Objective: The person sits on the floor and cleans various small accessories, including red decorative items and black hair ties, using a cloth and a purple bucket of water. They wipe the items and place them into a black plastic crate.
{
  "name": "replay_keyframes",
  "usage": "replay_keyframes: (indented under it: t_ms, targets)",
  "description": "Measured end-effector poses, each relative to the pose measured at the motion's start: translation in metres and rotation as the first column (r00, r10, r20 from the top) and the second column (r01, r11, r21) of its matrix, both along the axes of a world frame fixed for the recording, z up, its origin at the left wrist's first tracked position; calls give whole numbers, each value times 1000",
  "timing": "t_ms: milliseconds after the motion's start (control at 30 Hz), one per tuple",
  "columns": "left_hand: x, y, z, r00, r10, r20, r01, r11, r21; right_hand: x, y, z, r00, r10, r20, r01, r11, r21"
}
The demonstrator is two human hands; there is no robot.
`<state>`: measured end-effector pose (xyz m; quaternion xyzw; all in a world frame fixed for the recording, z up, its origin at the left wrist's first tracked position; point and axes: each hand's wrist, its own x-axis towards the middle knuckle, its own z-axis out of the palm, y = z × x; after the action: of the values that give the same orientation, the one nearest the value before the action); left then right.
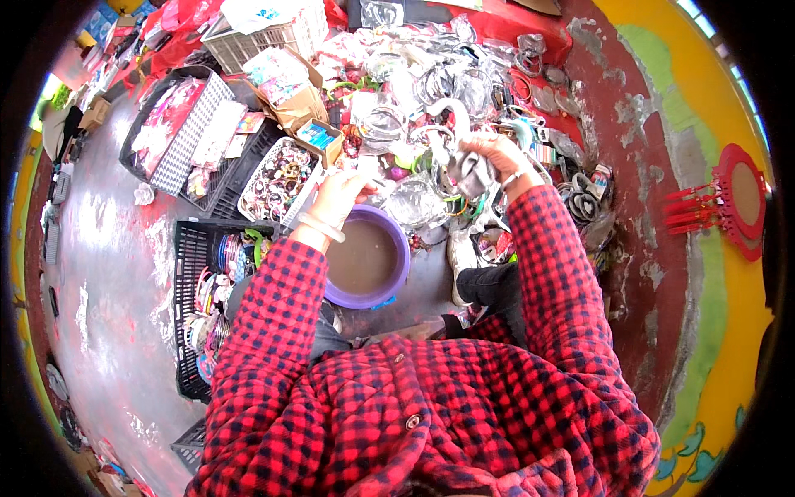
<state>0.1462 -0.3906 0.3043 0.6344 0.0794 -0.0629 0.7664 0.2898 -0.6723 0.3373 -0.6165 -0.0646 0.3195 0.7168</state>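
My right hand [498, 157] is closed on a silvery-grey bunched piece [474, 174], which looks soft and shiny; its exact kind is hard to make out. Just beyond that hand, a thick white curved band [451, 109] rises from the heap. My left hand [341, 195] is held over the far rim of a purple basin [404, 257], its fingers pinched together. Whatever they hold, if anything, is too small and pale to name. Murky brown water [360, 258] fills the basin. Past both hands spreads a heap of hairbands and clear plastic bags [414, 199].
Left of the basin are a white basket of small coloured hair ties [286, 178] and a black crate of hairbands [189, 306]. Farther off stand an open cardboard box [302, 103], a patterned bin [195, 124] and a pale crate [248, 48]. A peeling maroon wall [642, 290] runs along the right.
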Motion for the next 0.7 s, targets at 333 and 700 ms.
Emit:
replay_keyframes:
  t_ms: [333, 700]
  targets:
    - [-16, -1, 50, 993, 111, 37, -64, 786, -615, -144, 87, 19, 207, 497, 843, 240, 810, -536]
    - [-12, 5, 40, 986, 110, 122, -13, 796, -605, -119, 91, -3, 693, 247, 678, 55, 919, -391]
